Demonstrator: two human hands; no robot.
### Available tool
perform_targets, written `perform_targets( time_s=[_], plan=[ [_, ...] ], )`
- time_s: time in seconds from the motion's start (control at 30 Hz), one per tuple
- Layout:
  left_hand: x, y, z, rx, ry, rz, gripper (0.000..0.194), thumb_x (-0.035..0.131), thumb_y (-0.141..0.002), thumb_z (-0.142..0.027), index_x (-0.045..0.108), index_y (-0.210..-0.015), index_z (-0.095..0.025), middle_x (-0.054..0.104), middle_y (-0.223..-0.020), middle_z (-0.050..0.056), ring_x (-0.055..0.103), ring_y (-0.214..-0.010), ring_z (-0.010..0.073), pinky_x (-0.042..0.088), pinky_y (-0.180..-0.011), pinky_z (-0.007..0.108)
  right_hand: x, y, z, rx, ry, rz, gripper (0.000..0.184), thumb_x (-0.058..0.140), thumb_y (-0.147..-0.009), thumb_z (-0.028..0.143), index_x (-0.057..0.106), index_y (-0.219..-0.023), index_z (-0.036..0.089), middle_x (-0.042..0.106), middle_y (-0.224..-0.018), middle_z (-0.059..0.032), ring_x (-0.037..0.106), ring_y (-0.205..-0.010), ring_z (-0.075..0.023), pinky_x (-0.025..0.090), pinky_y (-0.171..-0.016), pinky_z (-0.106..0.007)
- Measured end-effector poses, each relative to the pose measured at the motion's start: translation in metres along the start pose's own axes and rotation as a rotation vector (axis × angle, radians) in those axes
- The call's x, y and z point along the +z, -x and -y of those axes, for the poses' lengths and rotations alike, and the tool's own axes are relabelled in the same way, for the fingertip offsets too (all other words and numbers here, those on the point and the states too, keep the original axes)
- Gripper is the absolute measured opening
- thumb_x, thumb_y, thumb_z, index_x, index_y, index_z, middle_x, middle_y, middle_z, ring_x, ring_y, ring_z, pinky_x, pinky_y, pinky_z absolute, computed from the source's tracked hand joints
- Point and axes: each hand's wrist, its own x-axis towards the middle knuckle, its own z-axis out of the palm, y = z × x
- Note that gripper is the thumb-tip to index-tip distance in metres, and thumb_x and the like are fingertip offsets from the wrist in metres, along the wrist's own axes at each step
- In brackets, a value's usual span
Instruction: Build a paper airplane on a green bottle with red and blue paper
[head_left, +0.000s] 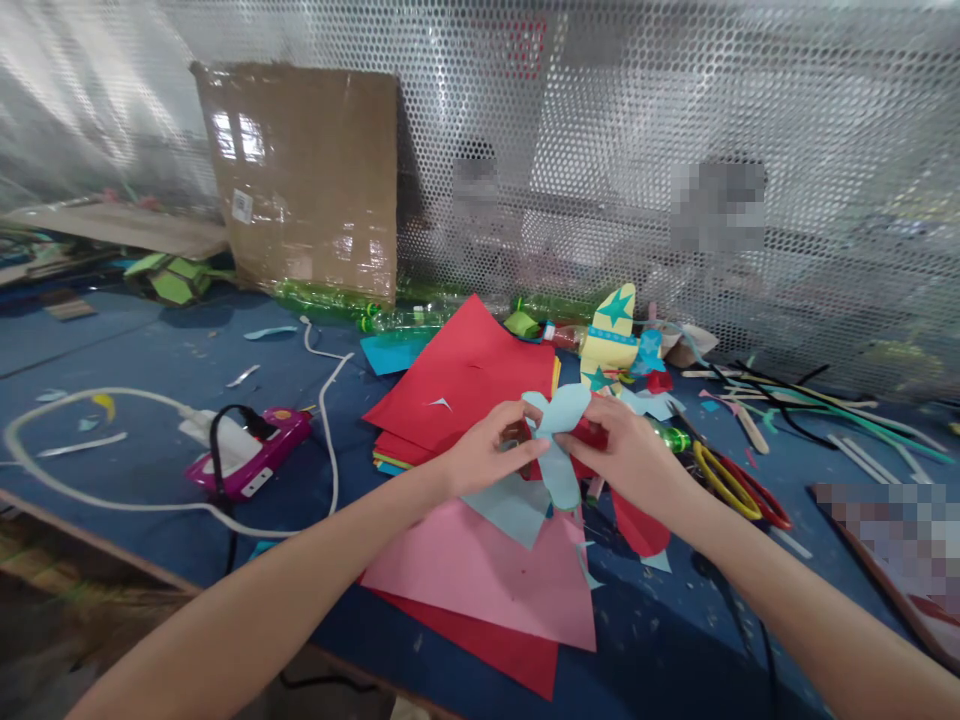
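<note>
A light blue paper cut-out (pixel 561 462) with rounded lobes is held up between my two hands. On its left side, my left hand (pixel 504 440) pinches it between thumb and fingers. From the right, my right hand (pixel 616 440) grips its other edge. Beneath them lie a sheet of pink paper (pixel 487 575), a grey-blue paper piece (pixel 514 510) and a stack of red paper (pixel 461 375). A red rounded cut-out (pixel 640 525) lies under my right wrist. Just beyond my hands is a yellow paper shape (pixel 611 345) decorated with teal stars.
To the left, a purple power strip (pixel 262 455) trails a white cable (pixel 112 500). Scissors (pixel 739 490) with yellow and red handles and a tablet-like object (pixel 900 560) lie right. Plastic bottles (pixel 330 300) and a cardboard sheet (pixel 307 180) line the perforated metal panel (pixel 600 130).
</note>
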Motion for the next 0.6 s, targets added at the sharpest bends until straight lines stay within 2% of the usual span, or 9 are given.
perform_targets(
  time_s=[0.17,0.27,0.37,0.43,0.5,0.6],
  plan=[
    [0.008,0.002,-0.004,-0.119,0.057,-0.057,0.017,0.056,-0.083,-0.031,0.048,-0.094,-0.021,0.050,-0.088,0.002,0.052,-0.069,0.0131,0.045,-0.059,0.027,0.002,0.004,0.001,-0.022,-0.002,-0.013,0.008,0.058,-0.082,0.021,0.066,-0.084,0.022,0.071,-0.086,-0.0057,0.063,-0.083,-0.0244,0.048,-0.078,-0.038],
    [0.010,0.003,-0.007,-0.159,0.082,-0.078,0.018,0.058,-0.082,-0.032,0.048,-0.092,-0.021,0.049,-0.085,0.001,0.050,-0.066,0.0126,0.044,-0.058,0.027,-0.002,0.008,0.003,-0.017,0.003,-0.019,0.009,0.058,-0.082,0.021,0.066,-0.085,0.021,0.071,-0.086,-0.0062,0.063,-0.085,-0.0239,0.049,-0.076,-0.036],
    [0.010,0.004,-0.008,-0.188,0.063,-0.087,0.022,0.058,-0.081,-0.035,0.049,-0.095,-0.021,0.052,-0.087,0.002,0.052,-0.071,0.0146,0.045,-0.063,0.029,-0.019,0.015,0.002,0.019,0.018,-0.053,0.013,0.055,-0.083,0.024,0.066,-0.091,0.021,0.071,-0.089,-0.0068,0.064,-0.084,-0.0230,0.049,-0.074,-0.034],
    [0.009,0.004,-0.008,-0.197,0.036,-0.089,0.022,0.059,-0.081,-0.036,0.050,-0.095,-0.021,0.053,-0.090,0.003,0.053,-0.077,0.0159,0.045,-0.067,0.030,-0.036,0.025,-0.002,0.100,0.062,-0.090,0.013,0.054,-0.083,0.030,0.065,-0.087,0.024,0.070,-0.085,-0.0050,0.064,-0.076,-0.0218,0.048,-0.068,-0.033],
    [0.009,0.004,-0.009,-0.203,0.025,-0.096,0.022,0.059,-0.081,-0.037,0.050,-0.093,-0.021,0.053,-0.090,0.003,0.053,-0.078,0.0161,0.045,-0.069,0.030,-0.055,0.041,-0.011,0.255,0.123,-0.131,0.013,0.054,-0.082,0.037,0.061,-0.081,0.027,0.068,-0.073,-0.0024,0.063,-0.064,-0.0208,0.045,-0.060,-0.032],
    [0.009,0.003,-0.009,-0.220,0.033,-0.113,0.022,0.059,-0.081,-0.037,0.050,-0.093,-0.021,0.052,-0.085,0.002,0.052,-0.074,0.0155,0.044,-0.066,0.029,-0.073,0.079,-0.032,0.524,0.243,-0.063,0.017,0.056,-0.076,0.043,0.054,-0.067,0.029,0.061,-0.054,-0.0030,0.055,-0.045,-0.0227,0.033,-0.047,-0.034]
  ],
)
